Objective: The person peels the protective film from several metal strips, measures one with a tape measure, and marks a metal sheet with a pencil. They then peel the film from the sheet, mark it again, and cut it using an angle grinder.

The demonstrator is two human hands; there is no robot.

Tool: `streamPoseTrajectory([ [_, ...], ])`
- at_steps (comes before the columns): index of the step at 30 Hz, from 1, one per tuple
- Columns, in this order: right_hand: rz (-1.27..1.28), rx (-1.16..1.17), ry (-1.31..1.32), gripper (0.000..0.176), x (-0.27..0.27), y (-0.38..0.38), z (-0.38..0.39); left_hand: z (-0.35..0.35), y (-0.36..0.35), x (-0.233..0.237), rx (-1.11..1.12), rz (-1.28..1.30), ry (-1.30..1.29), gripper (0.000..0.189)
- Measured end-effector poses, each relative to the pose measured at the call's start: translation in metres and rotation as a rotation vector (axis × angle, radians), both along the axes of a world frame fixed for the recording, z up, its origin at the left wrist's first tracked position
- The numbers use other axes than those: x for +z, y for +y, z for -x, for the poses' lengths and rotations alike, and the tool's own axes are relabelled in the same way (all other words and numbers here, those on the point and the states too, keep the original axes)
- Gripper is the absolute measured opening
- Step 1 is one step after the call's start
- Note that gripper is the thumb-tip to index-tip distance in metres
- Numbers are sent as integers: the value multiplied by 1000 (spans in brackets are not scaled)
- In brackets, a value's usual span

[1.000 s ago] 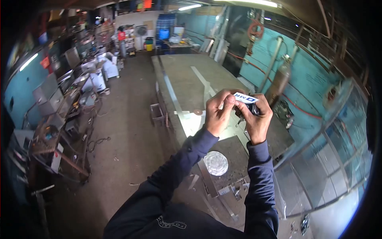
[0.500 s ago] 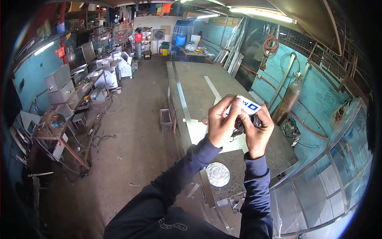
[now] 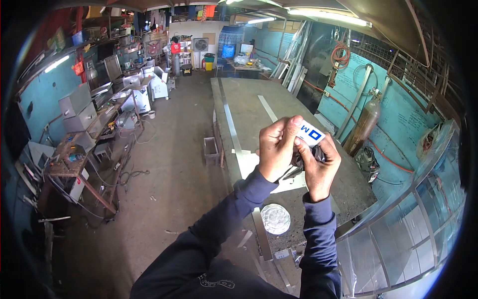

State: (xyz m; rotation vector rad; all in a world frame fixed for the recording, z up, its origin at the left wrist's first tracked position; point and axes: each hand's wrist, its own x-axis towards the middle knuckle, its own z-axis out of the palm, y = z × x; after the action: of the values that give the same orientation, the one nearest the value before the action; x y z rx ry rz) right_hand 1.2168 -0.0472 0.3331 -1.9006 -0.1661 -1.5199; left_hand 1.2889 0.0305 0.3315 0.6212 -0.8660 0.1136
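Note:
A white card-like piece with blue print (image 3: 311, 133) is held up between both my hands, above the big worktable. My left hand (image 3: 275, 152) is closed on its left end, the thumb pressed at the upper corner. From the right, my right hand (image 3: 321, 169) pinches the lower edge, its thumb pointing up. A dark, crumpled-looking thing (image 3: 319, 153) is tucked in the right fingers under the white piece; its kind cannot be made out. Below the hands, pale sheets (image 3: 247, 164) lie on the table, partly covered by my wrists.
The long worktable (image 3: 244, 99) carries metal strips and a round silvery disc (image 3: 275, 219) near its front. To the right stand a gas cylinder (image 3: 366, 122) and a plastic-wrapped framed panel (image 3: 398, 249). A cluttered bench (image 3: 64, 162) runs along the left, with cables on the floor.
My left thumb has moved up to the top corner of the white piece, and the left hand has shifted slightly left. The right hand keeps its grip. The view has turned slightly.

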Motion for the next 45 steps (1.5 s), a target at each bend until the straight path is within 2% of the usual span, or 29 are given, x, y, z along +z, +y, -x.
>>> streamPoseTrajectory([
  [6, -48, 16, 14, 21, -4, 0, -10, -8, 8, -5, -15, -88, -38, 22],
  [8, -43, 28, 18, 21, -6, 2, -15, 8, 15, 7, 182, 99, -12, 21],
  [9, -37, 39, 21, 22, -5, 4, -17, 6, 23, 6, 437, 52, -59, 21],
  [10, -37, 41, 20, 22, -3, 6, -18, -3, 28, 4, 439, 52, -60, 21],
  [12, 19, 13, -8, 22, 1, 8, -18, -21, 36, -1, 978, 35, -460, 24],
  [18, 47, -4, -13, 22, 7, 14, -22, -24, 57, 14, 1005, -14, -566, 22],
  [23, 33, 30, -23, 20, 10, 22, -23, -27, 66, 23, 1119, -74, -661, 16],
  [28, 51, 6, -22, 20, 12, 29, -25, -31, 76, 26, 1122, -199, -699, 20],
  [30, 64, -16, -30, 20, 13, 28, -29, -25, 81, 20, 1094, -311, -706, 23],
  [32, 68, -47, -88, 22, 14, 20, -37, -14, 75, -1, 878, -310, -856, 29],
  [34, 36, -57, -39, 28, 19, 16, -39, 11, 80, -13, 883, -415, -966, 28],
  [36, 68, -81, -65, 25, 19, 13, -39, -1, 80, -11, 925, -203, -805, 24],
  [38, 68, -57, -60, 23, 19, 17, -35, -12, 83, 6, 1124, -127, -663, 28],
  [40, 68, -32, -61, 23, 17, 19, -34, -32, 76, 15, 1177, -72, -673, 30],
  [45, 62, -76, -32, 23, 14, 27, -32, -39, 72, 16, 1113, -67, -644, 28],
])
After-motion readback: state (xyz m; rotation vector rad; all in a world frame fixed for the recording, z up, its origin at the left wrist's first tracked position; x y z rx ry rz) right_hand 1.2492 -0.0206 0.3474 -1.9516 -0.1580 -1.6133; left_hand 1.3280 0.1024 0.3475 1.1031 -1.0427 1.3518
